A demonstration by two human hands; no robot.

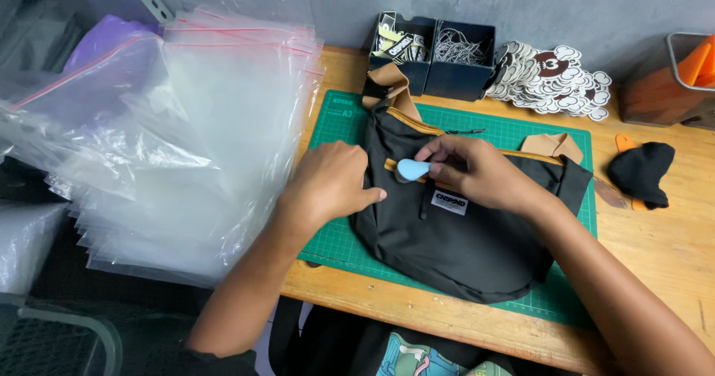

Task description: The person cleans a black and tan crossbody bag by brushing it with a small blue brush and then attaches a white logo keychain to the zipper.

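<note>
A black shoulder bag (462,249) with tan trim and tan zippers lies flat on a green cutting mat (514,134). My left hand (331,182) rests on the bag's left side, fingers curled, pressing the fabric near the zipper. My right hand (477,171) pinches a small light-blue teardrop-shaped piece (412,169) against the front pocket zipper. A white rectangular label (450,201) sits on the bag just below my right hand.
A tall stack of clear zip plastic bags (171,137) fills the left. At the back stand two dark boxes (434,54) of tags and chains beside a pile of cloud-shaped stickers (555,81). A black cloth (642,171) lies on the wooden table (663,249) at right.
</note>
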